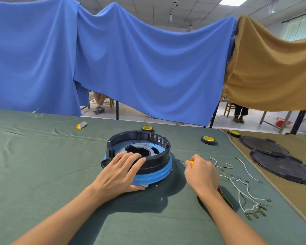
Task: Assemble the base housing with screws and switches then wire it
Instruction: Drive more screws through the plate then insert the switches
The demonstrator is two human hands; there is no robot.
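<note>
1. Step: screw part, I think. The base housing (159, 160) sits mid surface (42, 156), a black ring on a blue bottom.
2. At its 7 o'clock the left hand (120, 171) lies flat on the rim, fingers straight, keeping it still.
3. At its 3 o'clock the right hand (200, 172) pinches a small yellow screwdriver (190, 163).
4. Next, prob.: bring the tip to a screw hole inside. The housing must not slip.
5. Count: 1 housing, 1 screwdriver, 3 tape rolls (208, 139) at 12-2 o'clock, 2 black lids (283, 167) at 3 o'clock. The white wires (245, 191) are too tangled to count.
</note>
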